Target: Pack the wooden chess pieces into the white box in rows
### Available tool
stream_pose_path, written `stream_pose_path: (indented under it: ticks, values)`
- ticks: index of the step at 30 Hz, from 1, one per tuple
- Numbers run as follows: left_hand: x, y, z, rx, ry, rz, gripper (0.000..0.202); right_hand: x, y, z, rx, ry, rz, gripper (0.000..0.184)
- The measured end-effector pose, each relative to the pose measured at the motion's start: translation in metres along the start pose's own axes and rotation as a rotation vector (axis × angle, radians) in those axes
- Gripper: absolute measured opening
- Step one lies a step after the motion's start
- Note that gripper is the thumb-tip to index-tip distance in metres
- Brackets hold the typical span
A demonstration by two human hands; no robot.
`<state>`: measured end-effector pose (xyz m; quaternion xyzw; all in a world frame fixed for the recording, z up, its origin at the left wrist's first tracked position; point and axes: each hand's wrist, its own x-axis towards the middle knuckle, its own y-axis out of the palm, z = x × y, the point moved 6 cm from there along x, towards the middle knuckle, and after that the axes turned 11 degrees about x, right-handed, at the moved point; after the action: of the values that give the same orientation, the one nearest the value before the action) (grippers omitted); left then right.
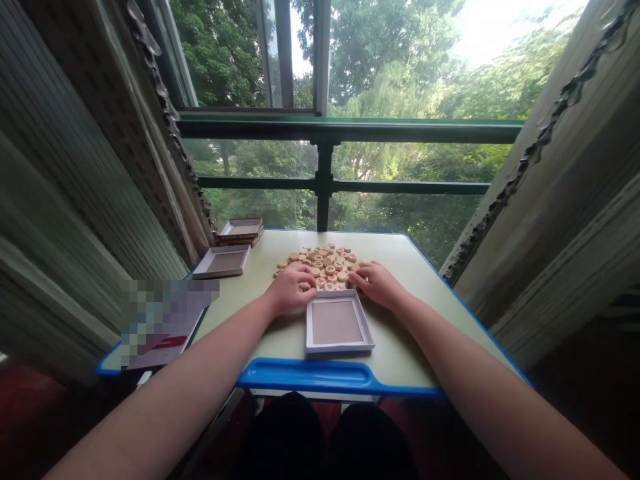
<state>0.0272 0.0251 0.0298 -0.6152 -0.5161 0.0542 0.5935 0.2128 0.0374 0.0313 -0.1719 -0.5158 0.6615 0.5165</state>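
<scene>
A heap of round wooden game pieces [325, 262] with red and dark markings lies on the pale table [425, 280] in front of the window. My left hand [291, 288] rests at the heap's near left edge, fingers curled onto the pieces. My right hand [376, 283] sits at the near right edge, fingers bent and touching pieces. Whether either hand holds a piece is hidden. A shallow white box tray [338, 325] with a brown bottom lies just in front of both hands, with nothing in it.
A second shallow tray [223, 261] lies at the table's left, with a stack of brown boxes [241, 231] behind it. A blurred flat item [160, 320] covers the near left corner. A blue groove [310, 375] runs along the front edge. Curtains hang on both sides.
</scene>
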Motion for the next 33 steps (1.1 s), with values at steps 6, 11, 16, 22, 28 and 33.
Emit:
stream_pose_path:
  ticks: [6, 11, 16, 22, 28, 33]
  values:
    - [0.002, -0.005, 0.003, 0.042, -0.066, -0.048, 0.02, 0.0, 0.0, 0.003, -0.079, 0.01, 0.002, 0.046]
    - [0.002, -0.011, 0.002, 0.071, -0.067, -0.115, 0.027, -0.001, -0.002, 0.001, -0.064, -0.002, -0.026, 0.043]
    - [0.001, -0.01, 0.003, 0.106, -0.081, -0.128, 0.027, 0.001, 0.001, -0.001, 0.009, -0.013, -0.054, 0.041]
    - [0.003, -0.009, 0.005, 0.131, -0.072, -0.156, 0.028, 0.0, 0.003, -0.001, 0.084, -0.091, -0.03, 0.034]
    - [0.003, -0.012, 0.016, 0.179, -0.162, -0.211, 0.021, -0.003, -0.002, 0.001, 0.092, -0.079, -0.033, 0.024]
    - [0.004, -0.007, 0.024, 0.104, -0.178, -0.182, 0.017, -0.004, -0.003, 0.0, 0.09, -0.058, -0.043, 0.02]
